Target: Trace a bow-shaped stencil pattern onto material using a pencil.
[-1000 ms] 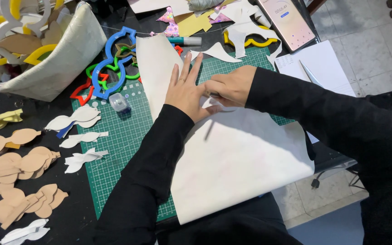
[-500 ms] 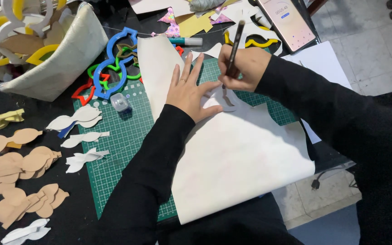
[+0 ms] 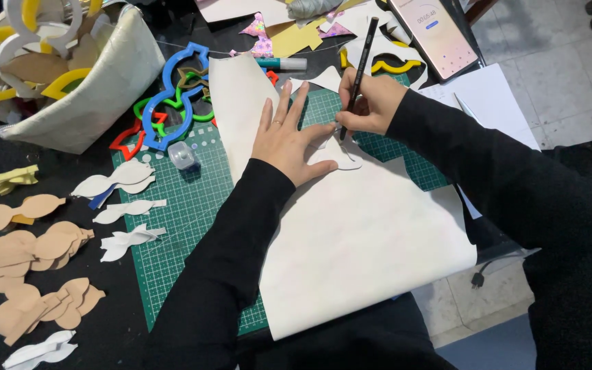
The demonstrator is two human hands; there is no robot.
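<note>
Two hands work on a big cream sheet on the green mat.

Far left of the hands, a cream bag [image 3: 97, 96] holds yellow and white rings. The left hand [image 3: 289, 137] lies flat, fingers spread wide, pressing a small white shape [image 3: 342, 159] onto the cream sheet [image 3: 358, 240]. Just beside it, the right hand [image 3: 371, 103] is closed around a black pen [image 3: 359, 65], tip down at the shape's edge.
</note>
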